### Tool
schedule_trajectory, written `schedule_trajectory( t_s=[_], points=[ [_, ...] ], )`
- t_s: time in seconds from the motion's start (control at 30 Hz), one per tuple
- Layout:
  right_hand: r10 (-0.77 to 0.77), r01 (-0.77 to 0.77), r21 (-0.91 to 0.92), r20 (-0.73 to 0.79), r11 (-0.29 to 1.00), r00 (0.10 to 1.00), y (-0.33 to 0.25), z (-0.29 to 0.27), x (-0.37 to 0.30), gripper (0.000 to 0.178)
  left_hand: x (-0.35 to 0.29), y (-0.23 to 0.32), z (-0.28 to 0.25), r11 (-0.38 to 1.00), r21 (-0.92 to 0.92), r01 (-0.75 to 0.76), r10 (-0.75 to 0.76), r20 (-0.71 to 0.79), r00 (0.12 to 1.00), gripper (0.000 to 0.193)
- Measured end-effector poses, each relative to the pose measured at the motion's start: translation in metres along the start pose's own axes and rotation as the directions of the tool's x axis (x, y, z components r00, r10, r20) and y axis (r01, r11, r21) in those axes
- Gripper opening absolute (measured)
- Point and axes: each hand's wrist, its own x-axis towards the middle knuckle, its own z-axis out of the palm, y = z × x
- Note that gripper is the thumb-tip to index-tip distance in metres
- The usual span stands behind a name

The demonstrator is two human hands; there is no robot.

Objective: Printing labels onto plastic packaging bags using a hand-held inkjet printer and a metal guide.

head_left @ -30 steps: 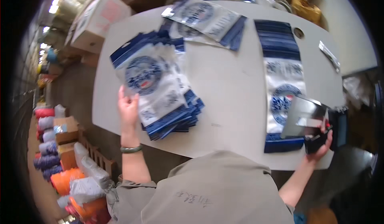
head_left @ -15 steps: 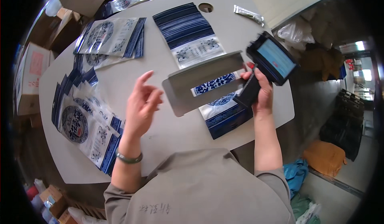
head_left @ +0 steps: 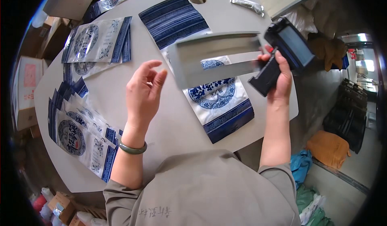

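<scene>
The right hand (head_left: 281,77) grips a black device (head_left: 296,45); between it and the left hand (head_left: 145,89), fingers loosely parted, lie patterned bags (head_left: 219,101).

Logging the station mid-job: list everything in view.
table: 1, white, centre
middle bags: count unclear, blue-white, table centre
left bags: count unclear, blue-white, table's near left
far-left bags: count unclear, blue-white, table's far left
foil packages: count unclear, silver-blue, beyond far-left edge
packet: 1, silver, table's far right
plate: 1, grey, blurred, over the middle bags
handheld device: 1, black, in the right hand
white carton: 1, white, at left
rounded bundle: 1, orange-brown, at right
Others: small, dark or partly hidden, uncounted
shirt: 1, grey, bottom centre
bracelet: 1, dark green, left wrist
left hand: 1, bare, over the table, holding nothing
right hand: 1, bare, gripping the device
</scene>
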Motion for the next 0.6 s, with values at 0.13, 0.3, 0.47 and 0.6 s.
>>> schedule_trajectory(
  t_s=[0.13,0.3,0.47,0.6],
  points=[
    [-0.095,0.104,0.085,-0.100,0.991,0.990,-0.017,-0.035,-0.020,0.043,-0.021,0.013,0.018,0.855,0.334,-0.398,0.343,0.211,0.915,0.033],
    [-0.129,0.162,0.131,-0.228,0.978,0.965,-0.016,-0.066,-0.049,0.045,-0.060,0.045,0.057,0.763,0.250,-0.596,0.420,0.509,0.751,0.029],
    [-0.099,0.156,0.182,-0.290,0.971,0.952,-0.009,-0.081,-0.067,0.040,-0.057,0.041,0.067,0.746,0.272,-0.608,0.437,0.490,0.755,0.011],
    [-0.093,0.172,0.293,-0.267,0.940,0.959,0.006,-0.107,-0.070,0.036,-0.040,0.048,0.063,0.750,0.217,-0.625,0.407,0.593,0.695,0.007]
  ],
)
